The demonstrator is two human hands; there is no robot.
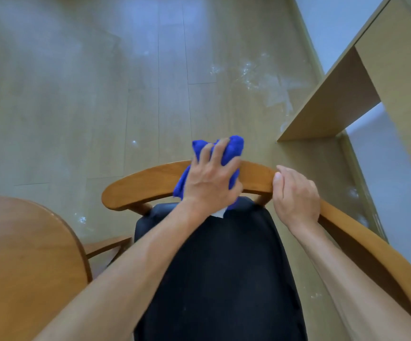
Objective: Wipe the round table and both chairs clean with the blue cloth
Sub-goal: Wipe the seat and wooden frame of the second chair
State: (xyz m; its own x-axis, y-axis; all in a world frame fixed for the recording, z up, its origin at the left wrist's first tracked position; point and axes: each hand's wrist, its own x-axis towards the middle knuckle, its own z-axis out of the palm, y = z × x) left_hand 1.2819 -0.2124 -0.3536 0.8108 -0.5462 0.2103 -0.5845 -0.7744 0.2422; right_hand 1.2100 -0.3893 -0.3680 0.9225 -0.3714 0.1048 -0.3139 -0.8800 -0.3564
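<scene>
The fingers (214,153) of the left hand (212,180) are spread and curled over the bunched blue cloth (234,146), which is pressed onto the curved wooden top rail (145,185) of the chair, about midway along the rail. Part of the cloth is pushed up beyond the fingertips and part hangs down below the palm on the seat side. The right hand (295,195) is closed round the same rail just to the right of the cloth, with the thumb laid on top and the other fingers wrapped over the far edge; the two hands are near each other but apart.

Below both forearms the black padded seat (224,267) of the chair is seen. The rail is continued to the right and downward as a wooden arm (362,244). At the lower left the rounded edge of the round wooden tabletop (27,254) lies close beside the chair, with a narrow gap between them. To the upper right a pale wooden desk (401,70) with a side panel stands near the white wall (335,20). Beyond the rail a wide stretch of pale wooden plank floor (76,94) is open, marked with whitish smears and specks.
</scene>
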